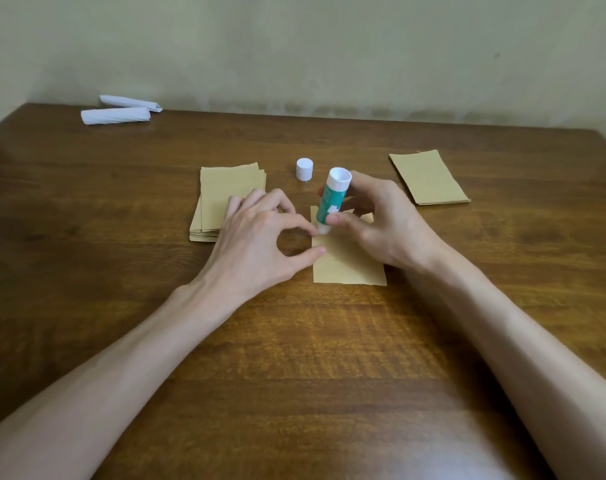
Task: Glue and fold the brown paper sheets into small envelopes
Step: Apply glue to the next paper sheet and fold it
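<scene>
R hand (pixel 381 223) presses glue stick (pixel 331 200) on brown sheet (pixel 350 265); L hand (pixel 260 233) steadies edge.

A brown paper sheet (pixel 346 261) lies flat, a green glue stick (pixel 331 202) tipped onto its left edge.

Right hand (pixel 381 220) hid the sheet's (pixel 346 261) far right corner; glue tip (pixel 324 230) met the sheet's left edge, contact unclear. Left hand (pixel 260 233) covered the stack's (pixel 225 199) near right part. Label on glue stick (pixel 331 199) too small to read. Both forearms cut off by bottom edge.
</scene>
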